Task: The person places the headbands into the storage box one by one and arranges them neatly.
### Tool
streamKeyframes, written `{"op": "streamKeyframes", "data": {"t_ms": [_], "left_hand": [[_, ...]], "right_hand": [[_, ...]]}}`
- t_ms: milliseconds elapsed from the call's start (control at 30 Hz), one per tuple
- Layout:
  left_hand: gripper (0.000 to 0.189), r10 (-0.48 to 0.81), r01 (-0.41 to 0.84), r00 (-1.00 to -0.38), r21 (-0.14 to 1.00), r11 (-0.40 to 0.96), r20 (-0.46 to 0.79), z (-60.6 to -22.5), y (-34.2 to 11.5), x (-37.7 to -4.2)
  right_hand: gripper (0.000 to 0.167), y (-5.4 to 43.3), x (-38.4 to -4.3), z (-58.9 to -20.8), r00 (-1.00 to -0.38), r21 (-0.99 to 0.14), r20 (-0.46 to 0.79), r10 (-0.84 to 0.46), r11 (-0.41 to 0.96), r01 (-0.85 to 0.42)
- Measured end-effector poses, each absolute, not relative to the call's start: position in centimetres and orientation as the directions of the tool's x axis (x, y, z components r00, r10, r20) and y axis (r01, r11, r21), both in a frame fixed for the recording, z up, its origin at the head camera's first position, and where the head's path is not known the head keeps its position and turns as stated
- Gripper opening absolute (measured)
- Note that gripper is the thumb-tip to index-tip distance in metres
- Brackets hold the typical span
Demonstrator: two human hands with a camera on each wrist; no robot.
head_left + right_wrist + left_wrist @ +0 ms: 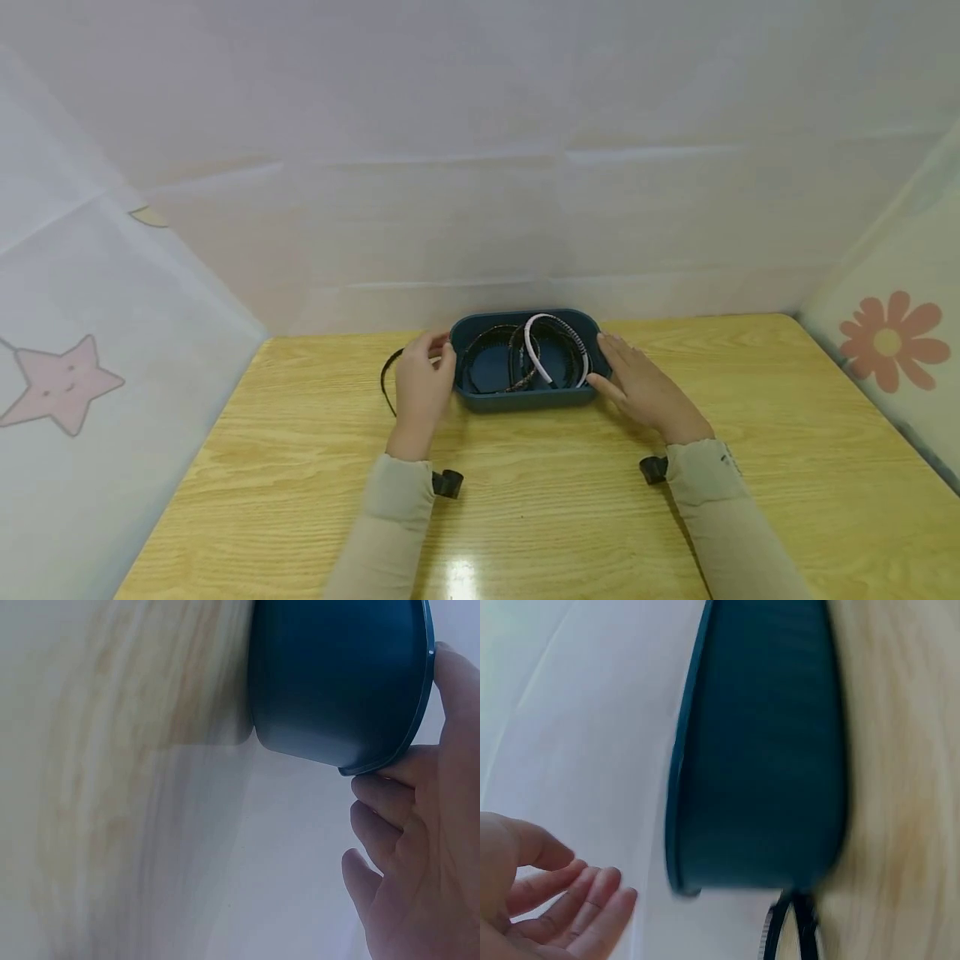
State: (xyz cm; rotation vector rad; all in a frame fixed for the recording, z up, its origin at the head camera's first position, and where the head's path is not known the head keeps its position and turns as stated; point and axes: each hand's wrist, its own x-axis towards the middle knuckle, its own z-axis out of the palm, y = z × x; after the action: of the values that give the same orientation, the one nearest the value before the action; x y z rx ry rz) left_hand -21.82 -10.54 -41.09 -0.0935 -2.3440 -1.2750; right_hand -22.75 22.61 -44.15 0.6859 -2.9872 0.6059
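Observation:
My left hand point(422, 379) is at the left end of a dark blue oblong tub point(525, 402). In the left wrist view its loosely bent fingers point(592, 900) are apart from the tub wall point(765, 765) and hold nothing. At the tub's right end, my right hand point(645, 387) touches the rim with thumb and forefinger spread, its other fingers beside the outer wall point(337, 682). Several headbands lie in the tub, among them a white one point(531, 350) with a dark striped side and a thin black patterned one point(472, 354). A black headband point(384, 379) shows beside my left hand, partly hidden by it.
The tub stands on a yellow wood-grain table point(525, 517), near its back edge. Behind rises a pale cloth wall point(450, 233). Side cloths carry a pink star point(60, 383) at left and a red flower point(892, 342) at right.

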Motion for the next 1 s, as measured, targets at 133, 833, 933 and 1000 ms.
{"op": "streamKeyframes", "data": {"t_ms": [133,833,933,1000], "left_hand": [[0.03,-0.203,0.196,-0.904,0.787,0.585,0.376,-41.2,-12.9,-22.3],[0.048,-0.295,-0.21,-0.955,0.771,0.602,-0.03,-43.8,-19.7,-22.4],[0.05,-0.278,-0.229,-0.959,0.742,0.63,-0.06,-44.2,-19.9,-22.4],[0.051,-0.268,-0.237,-0.96,0.737,0.633,-0.079,-44.4,-20.0,-22.5]], "right_hand": [[0.078,22.6,-22.8,-44.3,-0.905,-0.366,0.107,-0.413,0.83,-0.422],[0.077,22.7,-22.6,-44.1,-0.904,-0.378,0.105,-0.414,0.824,-0.421],[0.077,22.7,-22.6,-44.1,-0.904,-0.379,0.106,-0.415,0.823,-0.423],[0.077,22.7,-22.6,-44.2,-0.903,-0.379,0.11,-0.415,0.823,-0.424]]}}
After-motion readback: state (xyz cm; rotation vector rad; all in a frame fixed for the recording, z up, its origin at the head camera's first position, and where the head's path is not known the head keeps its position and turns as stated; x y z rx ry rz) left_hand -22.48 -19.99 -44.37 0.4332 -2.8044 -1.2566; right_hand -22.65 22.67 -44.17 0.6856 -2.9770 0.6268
